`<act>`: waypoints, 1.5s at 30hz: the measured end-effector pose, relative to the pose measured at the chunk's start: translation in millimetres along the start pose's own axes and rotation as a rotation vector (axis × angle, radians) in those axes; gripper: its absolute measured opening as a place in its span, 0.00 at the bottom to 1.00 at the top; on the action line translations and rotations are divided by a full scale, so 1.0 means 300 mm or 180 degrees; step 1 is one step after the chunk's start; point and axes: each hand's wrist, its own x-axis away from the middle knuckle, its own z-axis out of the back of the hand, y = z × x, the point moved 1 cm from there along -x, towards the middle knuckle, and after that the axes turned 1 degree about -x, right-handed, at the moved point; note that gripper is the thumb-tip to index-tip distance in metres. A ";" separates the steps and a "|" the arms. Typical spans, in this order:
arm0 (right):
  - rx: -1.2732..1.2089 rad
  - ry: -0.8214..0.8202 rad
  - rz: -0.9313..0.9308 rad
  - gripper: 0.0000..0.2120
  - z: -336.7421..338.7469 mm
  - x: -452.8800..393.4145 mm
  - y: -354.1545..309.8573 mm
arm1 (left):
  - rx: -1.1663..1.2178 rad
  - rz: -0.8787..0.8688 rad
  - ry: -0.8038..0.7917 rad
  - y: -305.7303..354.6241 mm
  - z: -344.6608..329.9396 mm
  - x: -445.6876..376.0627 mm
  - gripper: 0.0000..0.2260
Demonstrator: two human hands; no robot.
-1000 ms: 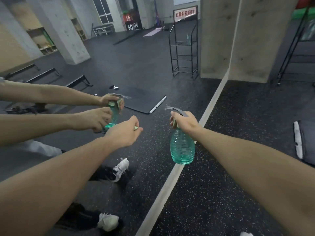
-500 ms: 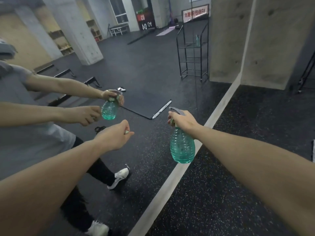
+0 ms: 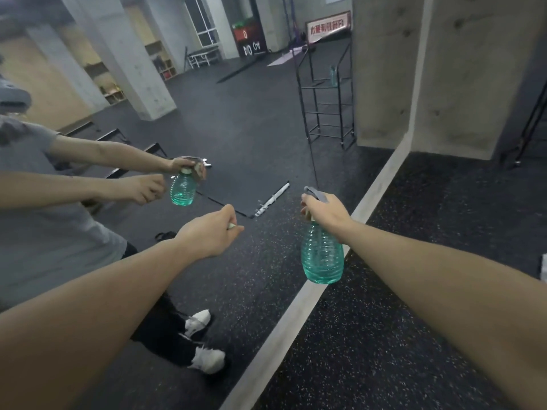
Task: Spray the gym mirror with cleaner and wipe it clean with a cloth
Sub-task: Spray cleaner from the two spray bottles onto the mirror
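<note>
Spray bottle [image 3: 322, 258] is showing translucent teal-green, ribbed body, with a grey trigger head. Floor [image 3: 399, 321] is presenting as black rubber flecked with pale speckles. Mirror's lower frame strip [image 3: 299, 300] is reading off-white. Reflected shoes [image 3: 204, 359] are appearing white, reflected shirt [image 3: 38, 220] grey.

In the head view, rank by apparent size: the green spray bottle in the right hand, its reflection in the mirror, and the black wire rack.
1. black wire rack
2. green spray bottle
3. reflection of the bottle

The rack is farther off, so its true lead is larger.
</note>
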 end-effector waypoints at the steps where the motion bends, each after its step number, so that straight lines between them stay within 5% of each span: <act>1: -0.0002 0.0012 -0.0015 0.16 0.020 -0.020 0.009 | -0.0007 -0.0034 -0.0008 0.022 0.000 -0.029 0.12; 27: 0.0422 0.0434 0.0019 0.18 0.352 -0.801 -0.028 | 0.0243 -0.0896 0.0048 0.344 0.053 -0.946 0.12; 35: 0.0458 0.0713 -0.0028 0.17 0.447 -0.947 -0.010 | 0.0239 -0.0919 -0.0014 0.426 0.068 -1.096 0.11; 45: 0.0451 0.0466 -0.0104 0.18 0.656 -1.165 0.018 | 0.0149 -0.0707 -0.0028 0.592 0.110 -1.308 0.11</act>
